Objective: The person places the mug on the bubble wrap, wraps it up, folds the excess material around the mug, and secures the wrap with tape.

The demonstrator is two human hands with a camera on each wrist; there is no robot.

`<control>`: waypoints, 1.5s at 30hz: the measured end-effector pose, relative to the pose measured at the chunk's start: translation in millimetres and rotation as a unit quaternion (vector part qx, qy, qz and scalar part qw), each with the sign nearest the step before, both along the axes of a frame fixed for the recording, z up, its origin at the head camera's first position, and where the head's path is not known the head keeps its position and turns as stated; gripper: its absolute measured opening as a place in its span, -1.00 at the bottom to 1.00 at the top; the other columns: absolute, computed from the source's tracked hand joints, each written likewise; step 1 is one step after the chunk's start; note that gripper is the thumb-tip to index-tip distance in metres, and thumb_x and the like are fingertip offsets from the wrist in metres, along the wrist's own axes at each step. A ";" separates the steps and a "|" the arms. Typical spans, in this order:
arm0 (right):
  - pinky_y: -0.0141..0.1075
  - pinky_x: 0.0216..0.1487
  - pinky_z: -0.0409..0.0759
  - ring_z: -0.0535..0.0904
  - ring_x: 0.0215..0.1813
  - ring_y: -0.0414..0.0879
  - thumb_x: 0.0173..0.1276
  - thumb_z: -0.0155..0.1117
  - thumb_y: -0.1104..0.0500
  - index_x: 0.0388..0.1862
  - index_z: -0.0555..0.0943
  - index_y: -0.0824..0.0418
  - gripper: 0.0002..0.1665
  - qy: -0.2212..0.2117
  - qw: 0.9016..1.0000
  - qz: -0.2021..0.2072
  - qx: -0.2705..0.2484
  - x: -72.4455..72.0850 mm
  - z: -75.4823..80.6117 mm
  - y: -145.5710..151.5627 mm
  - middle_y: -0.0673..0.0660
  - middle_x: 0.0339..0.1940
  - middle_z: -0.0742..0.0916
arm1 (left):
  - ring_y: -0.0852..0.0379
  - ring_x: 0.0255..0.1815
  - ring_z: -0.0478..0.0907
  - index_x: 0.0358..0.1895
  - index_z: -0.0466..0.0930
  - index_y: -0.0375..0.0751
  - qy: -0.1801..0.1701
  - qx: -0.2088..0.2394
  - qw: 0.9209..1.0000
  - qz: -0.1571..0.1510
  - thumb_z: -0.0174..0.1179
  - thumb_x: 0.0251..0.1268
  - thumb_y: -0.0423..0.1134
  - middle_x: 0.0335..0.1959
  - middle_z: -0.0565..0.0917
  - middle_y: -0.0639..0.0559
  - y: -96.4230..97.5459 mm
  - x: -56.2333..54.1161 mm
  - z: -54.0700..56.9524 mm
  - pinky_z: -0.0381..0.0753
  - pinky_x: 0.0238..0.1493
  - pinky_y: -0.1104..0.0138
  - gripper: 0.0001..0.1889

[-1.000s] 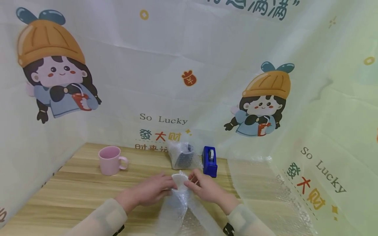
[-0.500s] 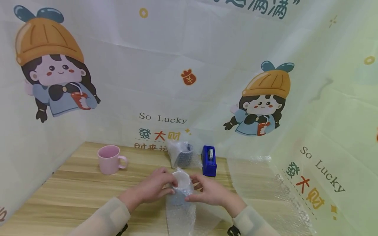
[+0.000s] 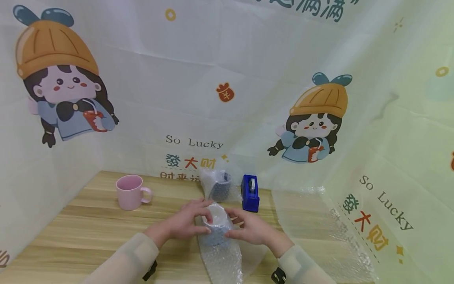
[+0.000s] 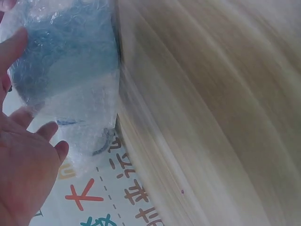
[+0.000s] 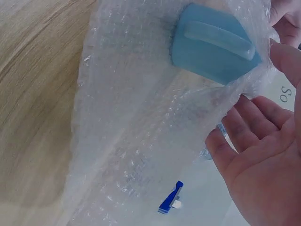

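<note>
A light blue mug [image 5: 211, 44] with its handle sits in a sheet of bubble wrap [image 3: 223, 260], which covers its near side and trails toward the table's front. My left hand [image 3: 181, 221] grips the wrapped mug at its left rim, thumb outside and a fingertip over the opening. From the right, my right hand [image 3: 250, 227] holds the wrap against the mug, thumb on the near side and fingers toward the far side. In the right wrist view one flap of the bubble wrap stands off, exposing the mug's handle.
A pink mug [image 3: 129, 193] stands on the wooden table [image 3: 88, 228] at the left. Behind my hands is a bubble-wrapped dark cup [image 3: 221, 187], with a blue tape dispenser [image 3: 250, 193] beside it. Another bubble wrap sheet [image 3: 319, 232] lies at the right.
The wrap's loose flaps at the front have come together over the mug's near side, and the trailing end has swung right. Both hands have shifted their hold around the mug's rim.
</note>
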State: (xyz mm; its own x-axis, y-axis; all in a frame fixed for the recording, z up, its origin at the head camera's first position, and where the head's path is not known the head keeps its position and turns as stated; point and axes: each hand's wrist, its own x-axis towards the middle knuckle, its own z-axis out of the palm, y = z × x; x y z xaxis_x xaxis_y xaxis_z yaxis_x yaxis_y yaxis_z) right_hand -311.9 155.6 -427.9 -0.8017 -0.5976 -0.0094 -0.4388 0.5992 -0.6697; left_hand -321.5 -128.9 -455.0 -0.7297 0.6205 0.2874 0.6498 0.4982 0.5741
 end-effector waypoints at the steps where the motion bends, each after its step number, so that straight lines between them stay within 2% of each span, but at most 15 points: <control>1: 0.24 0.41 0.68 0.69 0.39 0.23 0.53 0.49 0.01 0.64 0.44 0.24 -0.18 -0.001 1.000 0.000 0.000 -0.1 -0.4 0.1 0.26 0.51 0.66 | -0.65 0.69 0.16 -0.19 0.67 0.13 -0.002 0.001 1.000 -0.004 0.50 0.36 -0.07 0.67 0.39 -0.37 -0.3 -0.5 0.8 -0.02 0.61 -0.62 -0.84; 6: 0.24 0.39 0.69 0.70 0.35 0.21 0.52 0.49 0.01 0.65 0.42 0.24 -0.16 0.002 1.000 -0.006 0.000 2.8 -1.3 -1.2 0.26 0.49 0.67 | -0.63 0.69 0.16 -0.19 0.66 0.11 -0.010 -0.001 1.000 -0.019 0.49 0.37 -0.09 0.69 0.36 -0.35 -0.2 -1.9 2.9 0.02 0.63 -0.58 -0.85; 11: 0.13 0.29 0.77 0.75 0.25 0.14 0.51 0.51 0.00 0.64 0.42 0.27 -0.14 0.016 1.000 -0.014 -0.001 9.2 -1.0 -4.9 0.23 0.38 0.72 | -0.53 0.71 0.21 -0.19 0.61 0.07 -0.046 -0.004 0.998 -0.041 0.44 0.39 -0.17 0.73 0.31 -0.33 1.7 -3.6 4.5 0.17 0.68 -0.45 -0.85; 19: 0.11 0.19 0.81 0.77 0.19 0.17 0.50 0.53 -0.02 0.55 0.42 0.36 -0.16 0.037 0.999 -0.012 0.011 17.4 -1.4 -11.1 0.31 0.27 0.76 | -0.49 0.72 0.22 -0.19 0.58 0.06 -0.074 -0.018 0.996 -0.042 0.42 0.39 -0.18 0.74 0.32 -0.23 0.7 -7.3 4.2 0.19 0.70 -0.40 -0.84; 21: 0.10 0.22 0.80 0.76 0.23 0.18 0.51 0.51 -0.07 0.57 0.41 0.35 -0.13 0.059 0.998 -0.014 0.033 20.1 -0.7 -11.6 0.32 0.31 0.73 | -0.49 0.73 0.22 -0.19 0.58 0.06 -0.078 -0.020 0.996 -0.041 0.42 0.39 -0.17 0.74 0.32 -0.23 0.0 -6.7 3.9 0.19 0.70 -0.40 -0.84; 23: 0.03 0.24 0.78 0.72 0.24 0.13 0.52 0.50 -0.14 0.55 0.44 0.30 -0.14 0.112 0.992 -0.013 0.063 26.2 0.4 -12.0 0.27 0.31 0.70 | -0.49 0.73 0.22 -0.19 0.58 0.07 -0.080 -0.024 0.996 -0.040 0.42 0.39 -0.17 0.75 0.32 -0.22 -0.1 -5.8 3.9 0.20 0.69 -0.40 -0.84; 26: -0.10 0.19 0.73 0.67 0.16 -0.01 0.50 0.50 -0.20 0.31 0.61 0.20 -0.35 0.236 0.967 0.031 0.087 42.7 4.2 -13.2 0.12 0.16 0.72 | -0.48 0.73 0.21 -0.19 0.59 0.09 -0.083 -0.029 0.995 -0.037 0.42 0.40 -0.17 0.76 0.30 -0.22 0.5 -4.7 4.0 0.19 0.70 -0.40 -0.85; 29: -0.34 0.13 0.63 0.58 0.06 -0.23 0.52 0.46 -0.21 0.02 0.66 -0.02 -0.65 0.304 0.937 0.137 0.107 66.8 8.8 -15.8 -0.12 -0.03 0.70 | -0.49 0.74 0.20 -0.18 0.59 0.11 -0.083 -0.026 0.996 -0.035 0.41 0.39 -0.18 0.76 0.28 -0.23 0.9 -4.4 5.3 0.16 0.71 -0.40 -0.85; 31: -0.52 0.05 0.51 0.55 -0.01 -0.35 0.57 0.38 -0.20 -0.05 0.65 -0.11 -0.76 0.341 0.903 0.221 0.141 81.7 5.7 -18.2 -0.23 -0.11 0.67 | -0.48 0.74 0.19 -0.18 0.59 0.10 -0.080 -0.024 0.996 -0.035 0.41 0.38 -0.19 0.76 0.28 -0.24 1.2 -4.7 6.6 0.15 0.72 -0.38 -0.85; 33: -0.64 -0.04 0.30 0.46 -0.08 -0.42 0.60 0.29 -0.20 -0.05 0.65 -0.19 -0.83 0.381 0.863 0.275 0.188 92.8 -3.9 -19.7 -0.30 -0.16 0.61 | -0.47 0.75 0.19 -0.18 0.59 0.09 -0.079 -0.023 0.996 -0.034 0.41 0.37 -0.20 0.76 0.28 -0.24 1.4 -5.3 7.9 0.14 0.73 -0.37 -0.85; 35: -0.65 -0.13 0.14 0.41 -0.15 -0.43 0.60 0.26 -0.18 -0.05 0.66 -0.19 -0.84 0.443 0.821 0.293 0.211 97.7 -19.4 -20.6 -0.30 -0.22 0.58 | -0.47 0.75 0.20 -0.19 0.59 0.09 -0.078 -0.025 0.996 -0.033 0.42 0.37 -0.21 0.76 0.29 -0.23 1.2 -5.3 8.6 0.15 0.73 -0.36 -0.84; 36: -0.65 -0.17 0.07 0.38 -0.19 -0.43 0.59 0.26 -0.18 -0.06 0.66 -0.20 -0.84 0.462 0.809 0.287 0.222 98.9 -26.9 -20.5 -0.30 -0.24 0.56 | -0.46 0.74 0.20 -0.19 0.59 0.09 -0.079 -0.026 0.996 -0.033 0.42 0.37 -0.21 0.76 0.29 -0.22 1.0 -5.2 8.8 0.16 0.73 -0.36 -0.84; 38: -0.64 -0.21 0.01 0.36 -0.22 -0.45 0.56 0.30 -0.19 -0.10 0.65 -0.21 -0.86 0.480 0.802 0.270 0.232 97.9 -40.6 -19.0 -0.31 -0.28 0.54 | -0.47 0.74 0.20 -0.19 0.59 0.10 -0.079 -0.029 0.996 -0.034 0.42 0.37 -0.20 0.76 0.29 -0.22 1.2 -4.7 8.9 0.17 0.72 -0.36 -0.84; 40: -0.64 -0.22 -0.01 0.37 -0.25 -0.46 0.54 0.33 -0.18 -0.12 0.65 -0.20 -0.85 0.473 0.809 0.260 0.232 95.9 -49.0 -17.7 -0.32 -0.30 0.55 | -0.47 0.74 0.21 -0.19 0.59 0.10 -0.079 -0.030 0.996 -0.036 0.42 0.38 -0.19 0.76 0.30 -0.21 1.5 -4.0 8.9 0.17 0.72 -0.37 -0.84; 45: -0.67 -0.27 0.00 0.43 -0.29 -0.49 0.53 0.34 -0.16 -0.09 0.68 -0.19 -0.86 0.476 0.805 0.270 0.229 90.5 -54.5 -18.2 -0.33 -0.31 0.60 | -0.47 0.74 0.21 -0.19 0.59 0.09 -0.077 -0.024 0.996 -0.039 0.43 0.37 -0.20 0.76 0.29 -0.22 1.9 -4.4 8.8 0.17 0.72 -0.37 -0.84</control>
State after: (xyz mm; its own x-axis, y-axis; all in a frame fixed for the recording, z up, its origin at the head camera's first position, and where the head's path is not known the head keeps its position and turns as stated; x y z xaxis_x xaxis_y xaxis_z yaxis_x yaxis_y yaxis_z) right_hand -221.4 137.3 -482.4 -0.1999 -0.9703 0.1364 -0.9021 0.2365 0.3609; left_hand -325.9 -127.1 -446.2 -0.7120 0.6871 0.1447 0.5936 0.4790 0.6466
